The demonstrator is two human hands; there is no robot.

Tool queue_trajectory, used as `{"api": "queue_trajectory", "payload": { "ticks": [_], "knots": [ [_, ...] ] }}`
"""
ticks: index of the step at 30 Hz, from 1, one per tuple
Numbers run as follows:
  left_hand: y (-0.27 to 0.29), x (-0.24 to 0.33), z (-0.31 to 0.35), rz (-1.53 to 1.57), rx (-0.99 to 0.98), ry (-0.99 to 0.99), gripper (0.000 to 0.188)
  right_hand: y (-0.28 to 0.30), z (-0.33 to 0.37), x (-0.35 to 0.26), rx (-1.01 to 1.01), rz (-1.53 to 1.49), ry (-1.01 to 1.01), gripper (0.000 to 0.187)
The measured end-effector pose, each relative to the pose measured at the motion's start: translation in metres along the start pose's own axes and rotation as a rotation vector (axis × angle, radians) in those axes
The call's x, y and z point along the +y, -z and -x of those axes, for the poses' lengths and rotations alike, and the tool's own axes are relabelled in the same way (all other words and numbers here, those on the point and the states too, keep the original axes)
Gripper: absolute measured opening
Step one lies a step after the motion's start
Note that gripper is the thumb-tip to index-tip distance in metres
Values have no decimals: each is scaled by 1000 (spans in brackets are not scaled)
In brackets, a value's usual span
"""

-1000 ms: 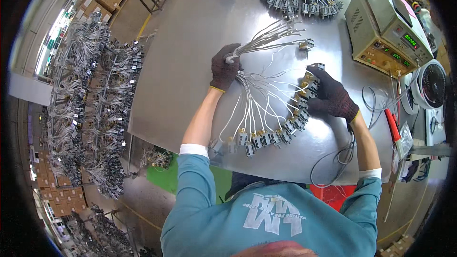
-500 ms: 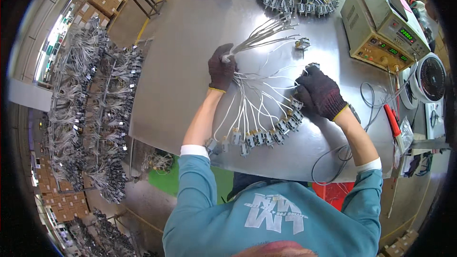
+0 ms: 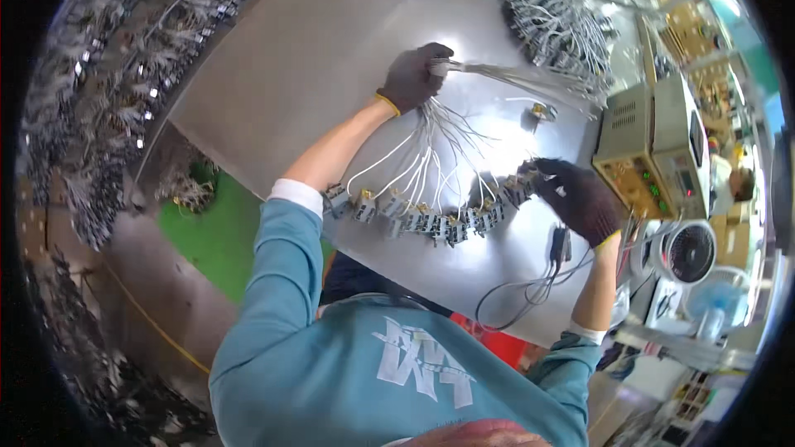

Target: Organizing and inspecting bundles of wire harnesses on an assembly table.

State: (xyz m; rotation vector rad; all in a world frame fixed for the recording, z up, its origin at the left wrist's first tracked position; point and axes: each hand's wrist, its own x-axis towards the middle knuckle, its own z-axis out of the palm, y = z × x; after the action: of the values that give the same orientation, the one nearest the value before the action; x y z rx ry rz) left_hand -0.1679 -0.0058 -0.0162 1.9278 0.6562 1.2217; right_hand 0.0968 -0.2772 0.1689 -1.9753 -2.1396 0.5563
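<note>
My left hand (image 3: 414, 79), in a dark knitted glove, is closed round the bound middle of a bundle of grey-white wires (image 3: 513, 76). The loose ends point right, and the other wires fan down toward me to a curved row of small grey connector blocks (image 3: 451, 228) on the metal table. My gloved right hand (image 3: 584, 203) is at the right end of that row. Its thumb and fingertips close on a small grey block (image 3: 527, 172), partly hidden by the fingers. One separate block with brass-coloured parts (image 3: 542, 112) lies beyond it.
A large pile of wired blocks (image 3: 555, 25) covers the table's far right. Bench instruments (image 3: 654, 149) with lit displays and a fan (image 3: 689, 252) stand at right. A grey cable (image 3: 530, 298) loops near the front edge. Racks of hanging wire bundles (image 3: 108, 74) stand at left.
The view has turned, so the table appears slanted. My right hand has come down to the row's right end. My left hand still grips the bundle, whose loose ends now point more to the right.
</note>
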Motion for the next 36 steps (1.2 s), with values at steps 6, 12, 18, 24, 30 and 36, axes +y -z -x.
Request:
{"api": "queue_trajectory", "payload": {
  "ticks": [6,12,18,24,30,36],
  "knots": [
    [-2,-4,5,-180,39,29,39,-22,-90,62,424,259,32,48],
    [-16,16,-7,-48,51,-17,27,-36,-91,135,159,302,127,36],
    [-23,10,-1,-182,28,-65,32,-29,-29,129,-147,236,128,31],
    [-28,26,-6,-187,-60,-58,35,-42,18,93,97,-21,79,37],
    [-20,4,10,41,-38,128,38,-91,15,15,515,-36,46,40],
    [-33,3,14,-295,45,-52,16,-102,11,31,597,-240,8,40]
  ]
}}
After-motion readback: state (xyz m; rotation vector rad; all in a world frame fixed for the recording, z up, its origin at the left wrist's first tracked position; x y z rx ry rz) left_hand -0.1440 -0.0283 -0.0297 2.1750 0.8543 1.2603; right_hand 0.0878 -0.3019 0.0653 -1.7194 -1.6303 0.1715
